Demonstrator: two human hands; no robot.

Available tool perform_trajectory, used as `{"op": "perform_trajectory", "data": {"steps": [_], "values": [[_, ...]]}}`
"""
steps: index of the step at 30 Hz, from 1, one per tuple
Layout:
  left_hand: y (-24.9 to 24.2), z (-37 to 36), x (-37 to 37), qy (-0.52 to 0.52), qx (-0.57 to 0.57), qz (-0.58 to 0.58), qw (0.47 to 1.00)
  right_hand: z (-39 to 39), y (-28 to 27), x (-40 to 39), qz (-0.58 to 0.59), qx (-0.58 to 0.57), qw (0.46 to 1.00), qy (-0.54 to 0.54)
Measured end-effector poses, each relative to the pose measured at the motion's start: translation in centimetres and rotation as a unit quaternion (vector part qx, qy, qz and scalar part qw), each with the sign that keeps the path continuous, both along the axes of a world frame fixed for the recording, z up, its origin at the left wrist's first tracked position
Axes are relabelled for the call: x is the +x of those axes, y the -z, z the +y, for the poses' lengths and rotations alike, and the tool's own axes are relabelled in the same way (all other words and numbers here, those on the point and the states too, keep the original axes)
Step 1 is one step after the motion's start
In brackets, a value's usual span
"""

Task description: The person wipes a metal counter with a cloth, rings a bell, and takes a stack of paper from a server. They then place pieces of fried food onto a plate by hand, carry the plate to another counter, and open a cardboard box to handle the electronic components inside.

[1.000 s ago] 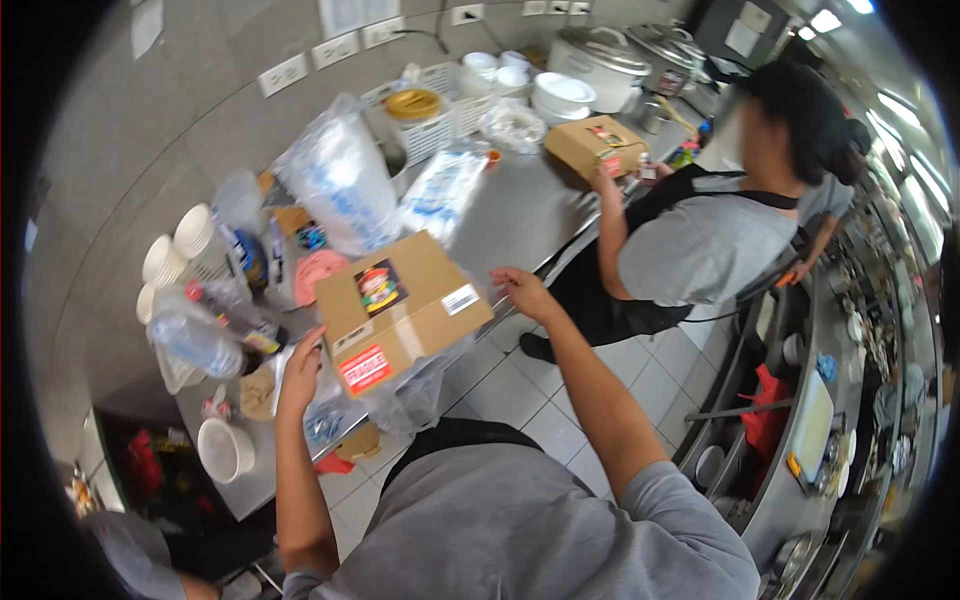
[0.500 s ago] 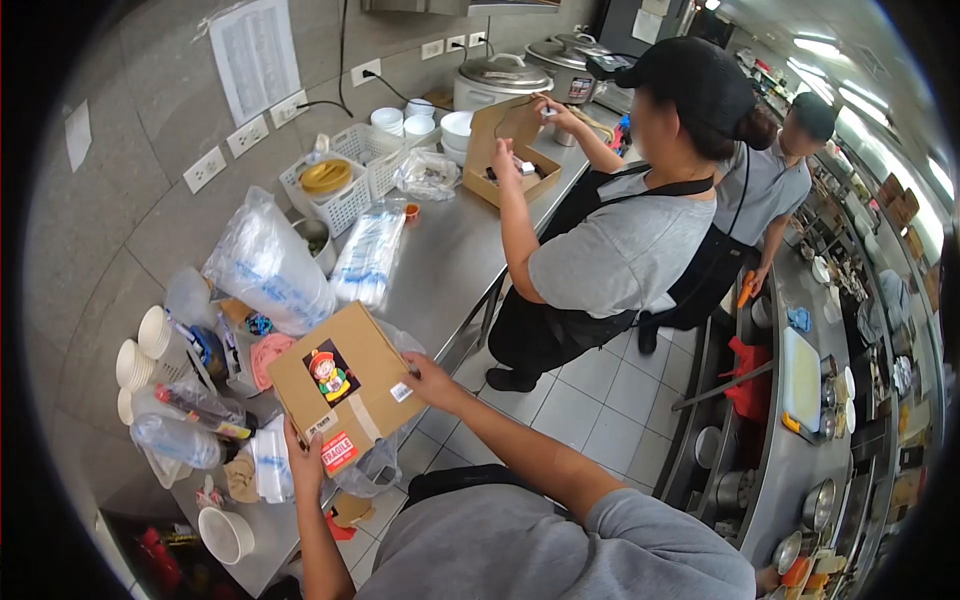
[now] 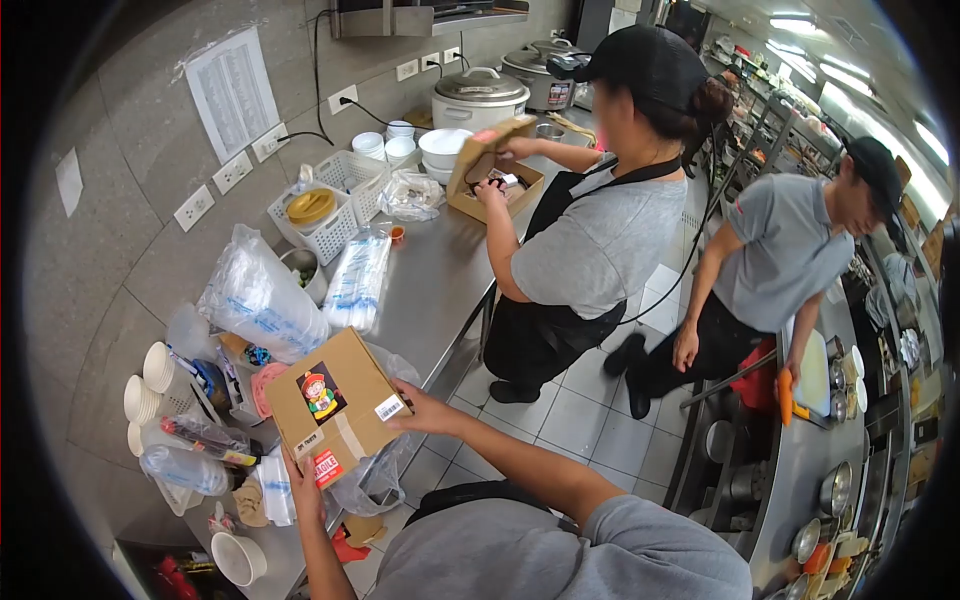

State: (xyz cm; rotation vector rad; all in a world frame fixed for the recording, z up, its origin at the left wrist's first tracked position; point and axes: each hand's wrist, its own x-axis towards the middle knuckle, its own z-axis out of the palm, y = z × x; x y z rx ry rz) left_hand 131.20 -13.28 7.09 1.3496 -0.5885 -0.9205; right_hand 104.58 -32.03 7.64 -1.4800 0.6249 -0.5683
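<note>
Between my two hands I hold a brown cardboard box (image 3: 372,400), tilted, over the near part of the metal table. A cartoon picture, a barcode label, a strip of tape and a red fragile sticker show on its face. My left hand (image 3: 306,482) grips the lower left edge, its fingers partly hidden under the box. At the right edge, my right hand (image 3: 420,408) is closed round the side, thumb near the barcode. A clear plastic bag (image 3: 375,485) hangs beneath the box. Near the left side lie a pink cloth (image 3: 264,388) and packs of plastic bags (image 3: 262,300).
A co-worker (image 3: 620,220) stands at the table with an open cardboard box (image 3: 508,196). Another person (image 3: 775,250), holding an orange-handled tool (image 3: 787,398), leans over the right counter. White baskets (image 3: 333,232), cup stacks (image 3: 145,400) and rice cookers (image 3: 480,100) line the wall side.
The box in my hands sits slightly lower in view. The nearer co-worker's hand has moved to the open box's lid. The other person has stepped right, bending towards the counter.
</note>
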Motion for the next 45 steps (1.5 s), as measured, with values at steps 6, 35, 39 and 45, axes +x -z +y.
{"op": "perform_trajectory", "data": {"steps": [6,35,39,45], "values": [[1.1,1.8,1.3,0.005,-0.016,0.078,0.997,0.3,3.1,-0.7,0.086,-0.250,0.964,-0.014],[-2.1,1.1,5.1,0.175,-0.003,-0.309,0.935,-2.7,-2.1,1.6,0.250,-0.288,0.924,0.013],[-3.9,0.2,5.6,0.056,-0.039,-0.354,0.933,-4.6,-5.0,3.2,0.195,-0.348,0.916,0.038],[-6.3,-3.5,6.8,-0.025,-0.086,-0.244,0.966,-6.6,-9.8,6.4,0.173,-0.370,0.906,0.114]]}}
